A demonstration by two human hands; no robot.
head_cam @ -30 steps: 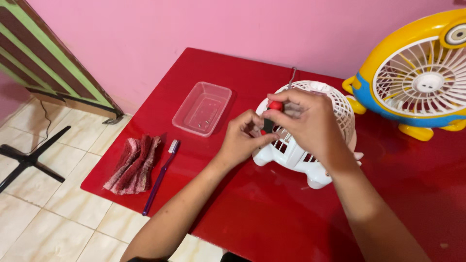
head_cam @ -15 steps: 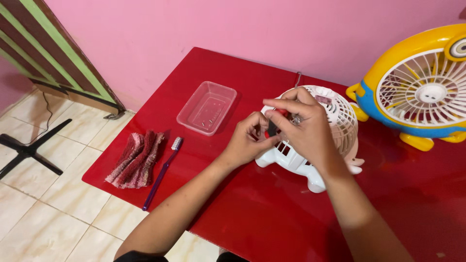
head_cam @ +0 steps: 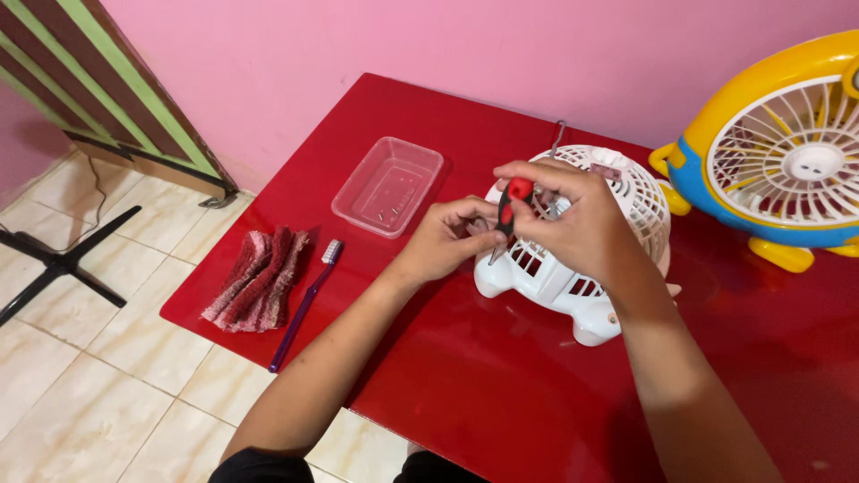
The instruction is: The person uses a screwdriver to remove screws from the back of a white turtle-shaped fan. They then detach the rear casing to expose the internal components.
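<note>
Nearest the camera, both forearms reach in from the bottom edge over the red bench (head_cam: 501,394). The left hand (head_cam: 443,240) sits w/ fingers curled, pressing on the lower front of the small white fan (head_cam: 582,259); it looks like a bracing grip on the housing, but whether it pinches anything small can't be told, since the fingertips are hidden. The right hand (head_cam: 582,219) is clenched round a screwdriver (head_cam: 506,215) w/ a red-and-black handle, shaft pointing down toward the fan's base beside the left fingers. The tip is too small to see, so can't say if it's seated in a screw.

The white fan lies roughly mid-bench, its grille dome up toward the far side, two stubby feet toward the camera.

To drive well here, by my judgement: keep the shaft in line w/ the screw axis, not tilted as a wrist bend tends to make it; push down before turning so the tip doesn't cam out of soft plastic; let the left hand keep the housing from rocking on its rounded body; short turns, re-grip, no forcing.

Left of the hands, a purple toothbrush (head_cam: 302,302) lies just beside a folded reddish cloth (head_cam: 258,282) near the bench edge. Farther back, a clear plastic tray (head_cam: 388,186) stands apart from them. At far right, a yellow-and-blue fan (head_cam: 778,152) stands upright, near the pink wall (head_cam: 358,54).
</note>
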